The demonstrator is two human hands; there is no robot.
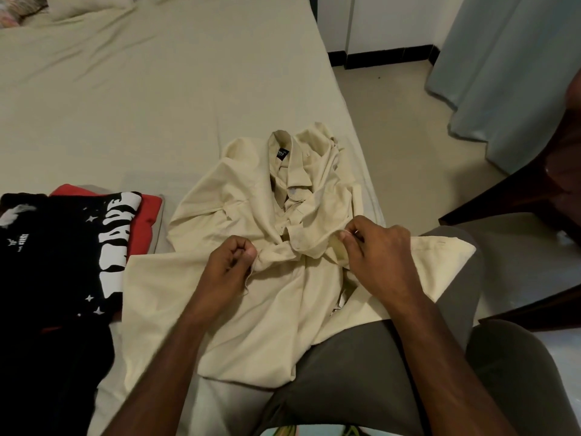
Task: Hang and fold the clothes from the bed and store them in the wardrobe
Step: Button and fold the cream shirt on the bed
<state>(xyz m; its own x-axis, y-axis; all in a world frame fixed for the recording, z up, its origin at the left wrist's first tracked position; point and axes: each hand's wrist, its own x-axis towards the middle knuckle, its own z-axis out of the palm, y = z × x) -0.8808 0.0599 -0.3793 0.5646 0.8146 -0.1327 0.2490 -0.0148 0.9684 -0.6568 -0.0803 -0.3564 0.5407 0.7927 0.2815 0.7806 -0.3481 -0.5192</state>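
Note:
A cream collared shirt (pixel 239 190) lies crumpled on the bed (pixel 132 99), collar away from me, its lower part draped over the bed's edge and my grey-trousered lap. My left hand (pixel 229 262) pinches a bunched fold of the shirt near its middle. My right hand (pixel 377 250) pinches the shirt's front edge a little to the right. A black garment with white lettering (pixel 59 247) lies at the left on top of a red garment (pixel 147 215).
Pillows (pixel 75 4) sit at the far end of the bed. A dark wooden chair (pixel 534 196) stands close on the right. A pale blue curtain (pixel 515 73) hangs over the tiled floor (pixel 393 114) beyond the bed's right edge.

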